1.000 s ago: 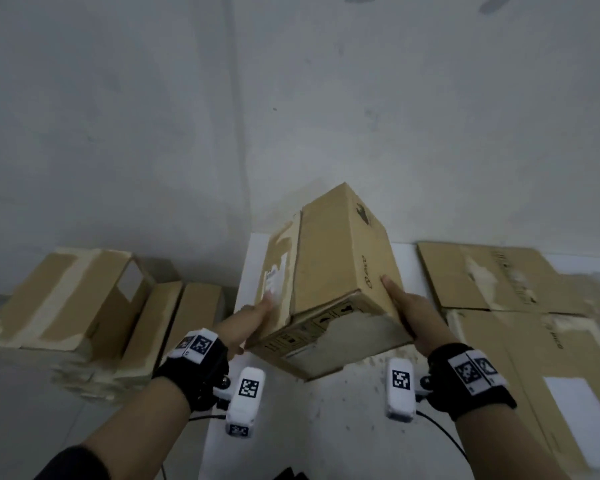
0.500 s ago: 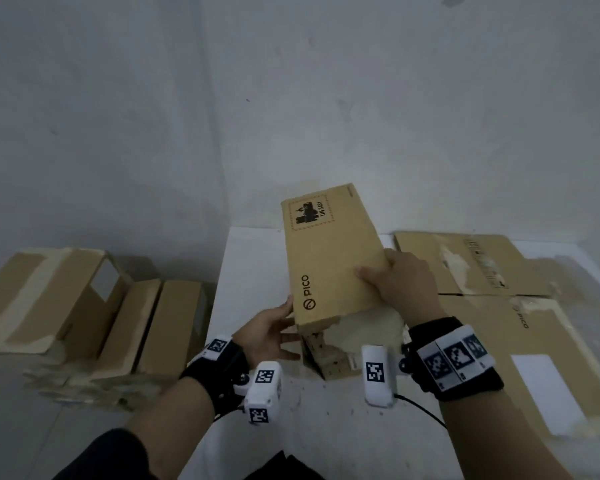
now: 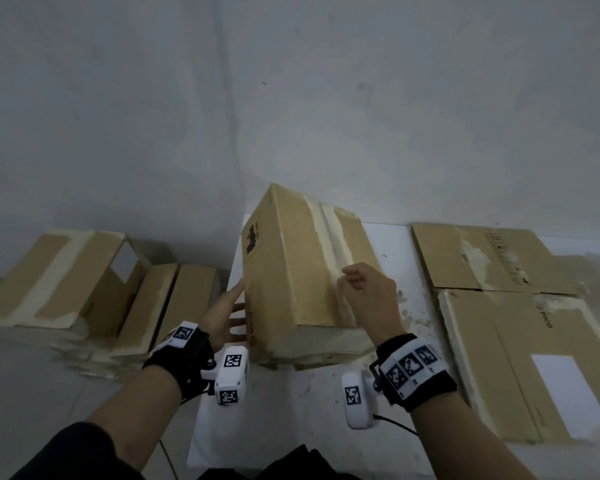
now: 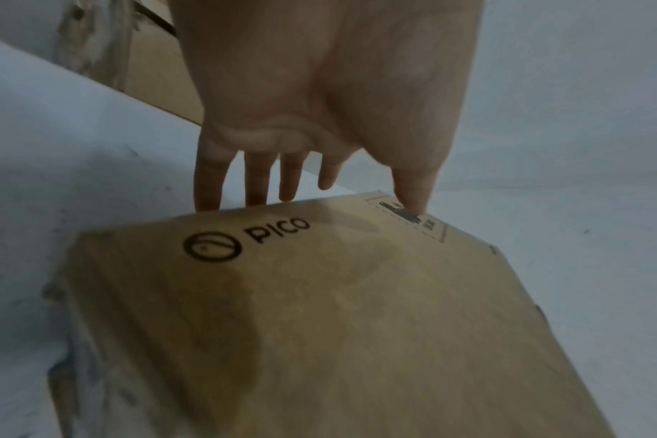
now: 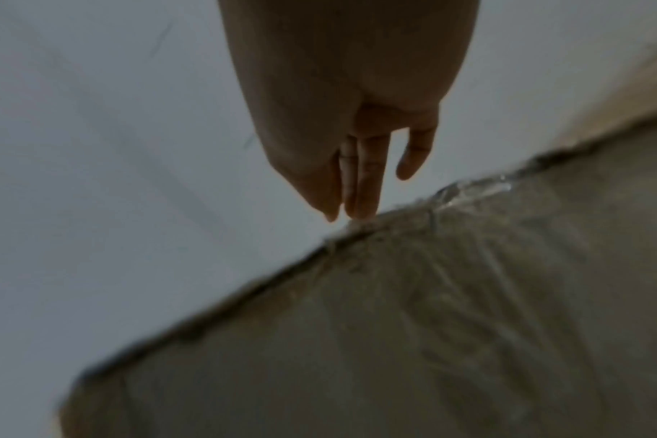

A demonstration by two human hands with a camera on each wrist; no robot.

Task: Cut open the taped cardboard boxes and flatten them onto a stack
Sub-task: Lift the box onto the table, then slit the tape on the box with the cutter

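**Taped box steadied on a white bench**

A white bench (image 3: 291, 410) is carrying a closed cardboard box (image 3: 291, 271), with flattened cardboard (image 3: 499, 341) lying to its right. The left hand (image 3: 222, 315), grip open with fingers straight, is touching the box's left side. The right hand (image 3: 368, 296), fingers loosely curled and holding nothing, is touching the pale tape (image 3: 329, 230) on top.

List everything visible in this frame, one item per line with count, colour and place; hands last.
taped box: one, brown, standing on the table between the hands.
table: one, white, under the box.
flattened boxes: at least two, brown, lying at the table's right side.
unflattened boxes: several, brown with pale tape, on the floor at left.
wrist bands: two, black with white marker tags.
left hand: fingers straight against the box's left face.
right hand: fingertips at the tape on top.
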